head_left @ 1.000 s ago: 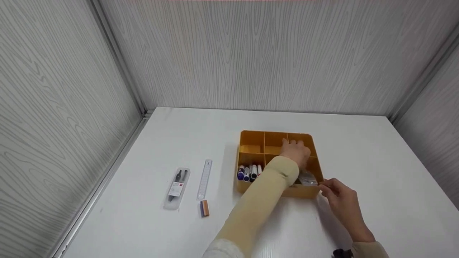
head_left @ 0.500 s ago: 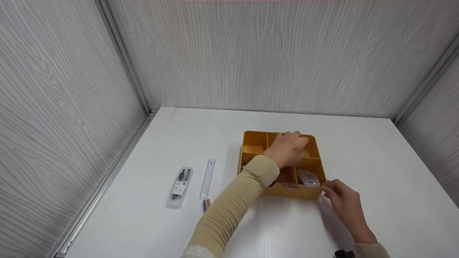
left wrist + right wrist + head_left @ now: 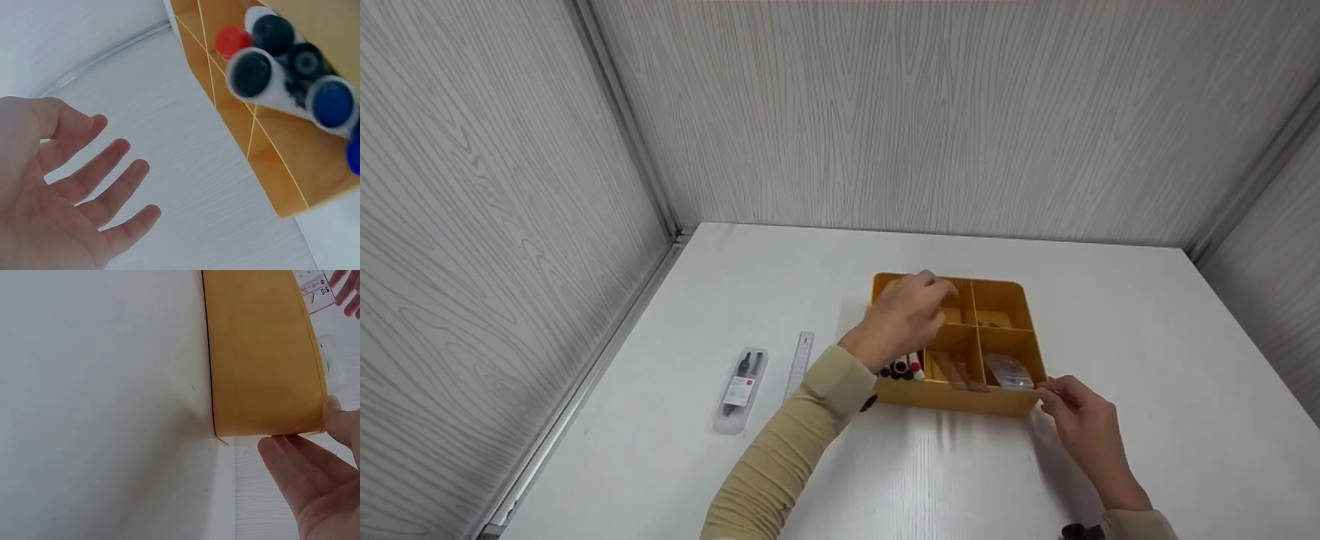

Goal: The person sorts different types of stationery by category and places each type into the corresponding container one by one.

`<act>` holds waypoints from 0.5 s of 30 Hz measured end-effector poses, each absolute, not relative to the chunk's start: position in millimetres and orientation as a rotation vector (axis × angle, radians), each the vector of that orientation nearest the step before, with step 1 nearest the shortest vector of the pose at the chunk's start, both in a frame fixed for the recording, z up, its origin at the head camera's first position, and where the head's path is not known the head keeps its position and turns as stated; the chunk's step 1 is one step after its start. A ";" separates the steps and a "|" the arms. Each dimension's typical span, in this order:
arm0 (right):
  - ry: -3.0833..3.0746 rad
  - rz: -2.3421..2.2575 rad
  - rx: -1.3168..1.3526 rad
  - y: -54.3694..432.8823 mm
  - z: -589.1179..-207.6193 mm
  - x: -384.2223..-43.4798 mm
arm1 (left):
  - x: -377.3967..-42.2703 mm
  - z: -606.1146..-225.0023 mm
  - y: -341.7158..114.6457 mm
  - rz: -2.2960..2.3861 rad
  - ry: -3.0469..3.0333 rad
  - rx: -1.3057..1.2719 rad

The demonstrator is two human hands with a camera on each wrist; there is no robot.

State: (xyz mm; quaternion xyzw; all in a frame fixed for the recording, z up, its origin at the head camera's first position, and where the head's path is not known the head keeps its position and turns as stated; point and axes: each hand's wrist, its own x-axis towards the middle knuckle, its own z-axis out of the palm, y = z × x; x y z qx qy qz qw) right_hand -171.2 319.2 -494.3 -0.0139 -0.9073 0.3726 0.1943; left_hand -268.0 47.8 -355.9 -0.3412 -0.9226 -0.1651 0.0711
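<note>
A yellow box (image 3: 960, 399) with several compartments stands on the white table. My left hand (image 3: 901, 313) is over its left side, fingers loosely bent and holding nothing; in the left wrist view, this hand (image 3: 84, 185) is spread. Whiteboard markers (image 3: 253, 73) fill the front left compartment, partly hidden by that hand in the head view. A see-through measuring piece with printed marks (image 3: 316, 291) leans out of the front middle compartment. A clear plastic packet (image 3: 1009, 373) lies in the front right one. My right hand (image 3: 1080, 427) pinches the box's front right corner between thumb and fingers.
To the left on the table lie a compass in a clear case (image 3: 739, 394) and a clear ruler (image 3: 802, 356), partly covered by the left sleeve (image 3: 780, 457). Wood-grained panels (image 3: 885, 112) enclose the table at the back and both sides.
My left hand has moved left across the box, from the right compartments to the left side. Its forearm now hides the small orange and blue block. My right hand has stayed at the corner.
</note>
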 end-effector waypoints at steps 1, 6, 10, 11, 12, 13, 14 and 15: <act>-2.535 1.047 -0.030 319.3 -494.1 -170.9 | -266.4 -356.5 42.7 -0.521 -2.766 -1.015; -2.500 1.054 0.007 318.4 -492.3 -170.0 | -261.4 -358.4 18.0 -0.659 -2.715 -0.980; -2.495 1.063 0.010 317.6 -492.8 -169.8 | -257.8 -361.1 0.3 -0.745 -2.694 -0.963; -2.494 1.063 0.008 317.4 -493.3 -169.7 | -256.4 -362.1 -3.8 -0.759 -2.696 -0.951; -2.494 1.065 0.007 317.2 -493.7 -169.7 | -255.3 -363.5 -7.6 -0.766 -2.698 -0.942; -2.495 1.070 0.005 317.1 -493.9 -169.5 | -253.7 -364.9 -11.4 -0.775 -2.700 -0.929; -2.498 1.072 0.000 317.2 -494.2 -169.3 | -252.2 -366.8 -15.0 -0.779 -2.701 -0.916; -2.502 1.071 -0.008 317.4 -494.4 -168.8 | -250.5 -368.8 -18.3 -0.778 -2.706 -0.900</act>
